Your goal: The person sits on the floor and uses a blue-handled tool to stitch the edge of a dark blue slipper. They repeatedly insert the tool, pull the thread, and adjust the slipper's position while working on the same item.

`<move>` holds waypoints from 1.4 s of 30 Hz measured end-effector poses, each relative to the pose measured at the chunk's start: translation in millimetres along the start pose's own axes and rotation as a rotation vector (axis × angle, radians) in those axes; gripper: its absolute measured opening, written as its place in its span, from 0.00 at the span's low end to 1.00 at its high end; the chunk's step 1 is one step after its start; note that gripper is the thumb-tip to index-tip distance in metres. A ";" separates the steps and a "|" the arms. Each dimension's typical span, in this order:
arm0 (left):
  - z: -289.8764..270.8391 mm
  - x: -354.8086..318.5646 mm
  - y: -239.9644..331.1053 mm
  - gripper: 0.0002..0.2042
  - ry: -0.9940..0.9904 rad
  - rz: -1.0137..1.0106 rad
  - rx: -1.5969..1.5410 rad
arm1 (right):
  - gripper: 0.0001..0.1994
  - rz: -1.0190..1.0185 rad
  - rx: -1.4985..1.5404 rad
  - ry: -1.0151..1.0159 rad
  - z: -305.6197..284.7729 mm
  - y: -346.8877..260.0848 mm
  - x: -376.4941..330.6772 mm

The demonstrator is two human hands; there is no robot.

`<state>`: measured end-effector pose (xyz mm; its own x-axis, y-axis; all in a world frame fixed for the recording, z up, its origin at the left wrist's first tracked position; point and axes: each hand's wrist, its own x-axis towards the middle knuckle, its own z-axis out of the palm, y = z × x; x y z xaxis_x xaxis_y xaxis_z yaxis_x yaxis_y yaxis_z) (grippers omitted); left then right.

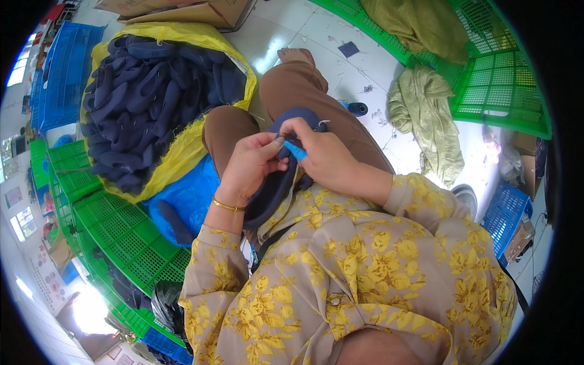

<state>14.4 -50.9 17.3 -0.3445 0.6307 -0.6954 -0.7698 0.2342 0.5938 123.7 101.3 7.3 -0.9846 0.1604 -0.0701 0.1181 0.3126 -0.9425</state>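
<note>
A dark navy fabric piece [298, 114], curved like a soft shoe upper, lies across my lap, with a short white bit at its far edge. My left hand [255, 159] is closed, thumb and forefinger pinched at the piece's edge; a gold bracelet circles the wrist. Close against it, my right hand [328, 157] is also closed, its fingertips bent onto the same spot. Blue wrap [295, 151] covers one of its fingers. Anything small between the fingertips is too hidden to make out. More navy fabric [267, 204] hangs below my hands.
At the left, a yellow-edged sack [246, 91] holds many similar navy pieces. Green crates [131, 243] stand beside it, over a blue plastic sheet [198, 198]. To the right are a dark thread spool [358, 109], an olive woven sack [426, 121] and a green crate [505, 91].
</note>
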 end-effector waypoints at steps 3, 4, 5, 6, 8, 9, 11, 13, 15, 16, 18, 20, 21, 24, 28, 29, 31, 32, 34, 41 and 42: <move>2.8 -1.5 1.2 0.08 0.037 0.013 0.035 | 0.14 -0.021 -0.272 -0.134 -6.1 -6.0 8.6; 3.4 -2.0 1.9 0.08 0.036 0.026 0.057 | 0.14 -0.032 -0.307 -0.147 -9.4 -9.0 10.1; 3.9 -2.6 2.6 0.08 0.035 0.039 0.079 | 0.14 -0.043 -0.341 -0.161 -12.9 -11.8 11.2; 4.4 -3.1 3.1 0.09 0.034 0.052 0.100 | 0.14 -0.055 -0.376 -0.175 -14.8 -13.0 11.7; 8.8 -2.6 1.5 0.08 0.062 0.099 0.263 | 0.14 -0.304 -0.421 -0.005 -14.6 -9.9 10.8; 11.3 -2.0 -0.3 0.08 0.078 0.122 0.344 | 0.13 -0.428 -0.440 0.080 -13.7 -8.1 10.7; 17.5 -1.8 -5.6 0.07 0.109 0.163 0.477 | 0.11 -0.538 -0.189 0.244 -5.9 -8.6 21.4; 16.7 -2.6 -7.9 0.07 0.136 0.174 0.508 | 0.09 -0.390 0.229 0.217 -11.6 -16.6 28.9; 9.8 0.4 -8.0 0.07 0.143 0.150 0.452 | 0.06 0.038 0.787 0.006 -36.1 -40.6 33.8; 11.9 -0.1 -8.2 0.07 0.159 0.171 0.409 | 0.03 0.063 0.789 -0.038 -41.5 -36.1 33.9; 14.3 -0.1 -4.9 0.06 0.172 0.184 0.434 | 0.03 0.022 0.724 0.036 -44.7 -38.8 31.2; 14.4 -0.8 -8.2 0.06 0.186 0.218 0.435 | 0.03 0.027 0.676 0.064 -52.2 -47.3 22.0; 14.6 0.7 -9.3 0.06 0.190 0.250 0.426 | 0.03 0.025 0.668 0.069 -56.4 -50.4 16.3; 8.1 2.7 -15.0 0.06 0.193 0.278 0.430 | 0.04 -0.006 0.586 0.075 -62.1 -55.2 1.5; 15.9 3.1 -11.3 0.04 0.218 0.294 0.504 | 0.05 0.029 0.521 0.005 -63.1 -54.4 -20.2; 20.1 1.3 -12.3 0.04 0.252 0.341 0.547 | 0.05 -0.021 0.487 -0.015 -61.7 -52.1 -23.8; 26.9 -3.0 -14.9 0.04 0.320 0.441 0.633 | 0.05 -0.122 0.416 -0.056 -58.7 -47.3 -30.1; 25.1 -1.9 -16.9 0.04 0.359 0.530 0.764 | 0.06 -0.117 0.374 -0.120 -61.7 -47.1 -32.2; 22.3 0.4 -19.9 0.05 0.437 0.712 1.026 | 0.07 -0.125 0.340 -0.169 -61.2 -49.1 -35.1; 39.5 -14.3 -7.4 0.11 0.392 0.454 0.865 | 0.17 -0.153 0.255 -0.429 -60.0 -62.3 -36.9; 41.2 -17.6 -1.8 0.13 0.359 0.390 0.877 | 0.18 -0.183 0.233 -0.446 -55.1 -58.9 -35.9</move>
<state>43.9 -32.0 45.1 -0.7384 0.5537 -0.3849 0.0446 0.6097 0.7914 159.3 128.7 83.3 -0.9516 -0.3067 0.0179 -0.0427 0.0743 -0.9963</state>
